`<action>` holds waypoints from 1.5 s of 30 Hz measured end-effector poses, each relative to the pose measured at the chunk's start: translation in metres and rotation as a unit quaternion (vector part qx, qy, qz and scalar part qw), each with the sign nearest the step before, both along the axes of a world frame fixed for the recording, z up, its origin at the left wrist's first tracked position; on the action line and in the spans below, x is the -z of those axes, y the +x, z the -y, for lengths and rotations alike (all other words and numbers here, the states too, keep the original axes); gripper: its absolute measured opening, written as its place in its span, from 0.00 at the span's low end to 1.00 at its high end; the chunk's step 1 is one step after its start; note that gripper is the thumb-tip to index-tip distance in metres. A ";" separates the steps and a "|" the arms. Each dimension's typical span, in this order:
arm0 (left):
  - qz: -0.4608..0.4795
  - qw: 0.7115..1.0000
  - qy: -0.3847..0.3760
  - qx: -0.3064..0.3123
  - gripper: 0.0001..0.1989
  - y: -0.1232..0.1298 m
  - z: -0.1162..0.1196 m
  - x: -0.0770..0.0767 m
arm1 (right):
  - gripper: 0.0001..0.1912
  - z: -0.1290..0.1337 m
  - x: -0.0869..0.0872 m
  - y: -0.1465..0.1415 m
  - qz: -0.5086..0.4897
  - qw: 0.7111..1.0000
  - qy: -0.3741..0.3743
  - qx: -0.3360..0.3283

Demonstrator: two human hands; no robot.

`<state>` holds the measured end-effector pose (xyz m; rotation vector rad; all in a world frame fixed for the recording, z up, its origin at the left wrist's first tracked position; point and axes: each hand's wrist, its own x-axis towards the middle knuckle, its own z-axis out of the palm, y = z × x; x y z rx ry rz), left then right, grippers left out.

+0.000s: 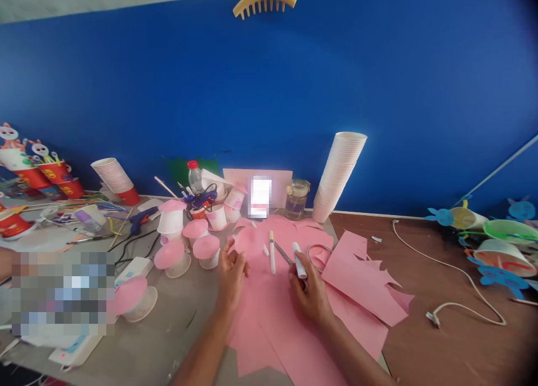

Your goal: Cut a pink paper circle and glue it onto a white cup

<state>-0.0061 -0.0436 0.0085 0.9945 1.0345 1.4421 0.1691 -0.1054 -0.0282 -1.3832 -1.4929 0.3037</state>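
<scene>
My left hand (pixel 232 274) is closed, its curled fingers at the edge of a pink paper disc (pixel 247 240) with a slight cone shape. Pink on pink makes the exact grip hard to see. In my right hand (pixel 310 291) is a short white tube (pixel 299 261), gripped between thumb and fingers; its label is not readable. Between the hands a white marker with a yellowish end (pixel 272 254) lies on pink paper sheets (pixel 269 324). Scissors (pixel 283 252) lie partly behind the right hand, and a small white piece (pixel 266 250) rests beside the marker.
Paper cups topped with pink discs (pixel 171 254) stand at left. A tall cup stack (pixel 339 176), a glass jar (pixel 296 200) and a blurred bright screen (pixel 259 197) are at the back. A white cable (pixel 445 263) and decorated cups (pixel 500 257) lie right; a glue gun (pixel 140 219) lies left.
</scene>
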 end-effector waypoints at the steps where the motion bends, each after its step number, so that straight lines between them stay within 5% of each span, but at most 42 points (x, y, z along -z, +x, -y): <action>1: 0.000 1.000 0.005 -0.011 0.26 -0.003 -0.003 0.000 | 0.22 0.001 -0.001 0.000 0.017 1.000 0.008 -0.013; 9: -0.089 0.996 -0.005 -0.027 0.26 -0.014 -0.017 0.012 | 0.26 0.006 -0.004 -0.007 0.130 0.988 0.063 -0.046; 12: -0.221 0.975 0.021 -0.023 0.25 -0.019 -0.017 0.014 | 0.25 0.005 -0.004 -0.007 0.126 0.989 0.064 -0.044; 14: -0.361 0.931 0.055 0.001 0.21 -0.020 -0.014 0.013 | 0.24 0.005 -0.005 -0.007 0.121 0.990 0.059 -0.041; 20: -0.672 0.729 0.093 0.086 0.10 -0.015 0.004 0.002 | 0.22 0.004 -0.010 -0.003 0.122 0.989 0.075 -0.038; 24: -0.727 0.667 0.084 0.139 0.06 -0.016 0.012 -0.005 | 0.21 0.003 -0.011 -0.002 0.115 0.988 0.087 -0.047; 29: -0.673 0.713 0.068 0.186 0.11 -0.024 0.011 0.000 | 0.21 0.001 -0.010 -0.001 0.111 0.988 0.104 -0.033; 34: -0.406 0.896 0.065 0.170 0.07 -0.010 0.012 0.005 | 0.23 0.001 -0.010 -0.004 0.107 0.988 0.104 -0.033; 37: -0.164 0.967 -0.011 0.193 0.11 0.004 0.018 0.002 | 0.24 0.004 -0.011 -0.008 0.095 0.988 0.107 -0.053; 40: 0.054 0.972 -0.094 0.208 0.14 0.012 0.019 0.000 | 0.26 0.009 -0.012 -0.011 0.090 0.984 0.130 -0.076; 45: 0.274 0.923 -0.164 0.215 0.09 0.008 0.013 0.004 | 0.30 0.017 -0.016 -0.019 0.095 0.978 0.143 -0.118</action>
